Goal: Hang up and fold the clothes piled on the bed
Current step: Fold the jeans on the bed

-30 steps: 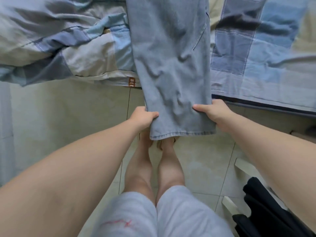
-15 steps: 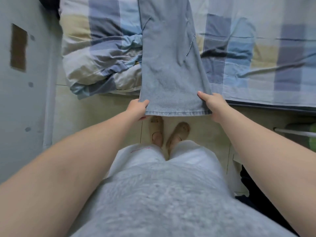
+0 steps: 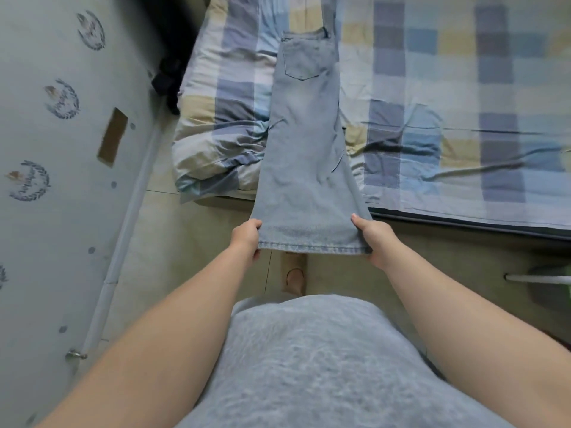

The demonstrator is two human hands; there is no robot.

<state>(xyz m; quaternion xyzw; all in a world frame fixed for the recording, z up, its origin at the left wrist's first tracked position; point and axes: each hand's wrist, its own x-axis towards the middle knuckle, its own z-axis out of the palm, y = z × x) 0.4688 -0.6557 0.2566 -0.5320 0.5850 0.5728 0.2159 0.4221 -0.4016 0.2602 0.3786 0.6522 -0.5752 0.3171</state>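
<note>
I log: jeans [image 3: 304,149] lengthwise on the bed [image 3: 463,88], hem past its near edge above the floor [image 3: 191,242], between my left grip [image 3: 245,239] and right grip [image 3: 372,239]; duvet [image 3: 216,118] on bed, left of jeans.

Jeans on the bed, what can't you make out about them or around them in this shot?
Head view:
- jeans: the underside is hidden, lying face-down on the checked bedding.
- left hand and right hand: most fingers are hidden under the hem.
- dark fabric by the wall: too dark and blurred to identify.
- white-and-green object: cut off by the right edge.
</note>
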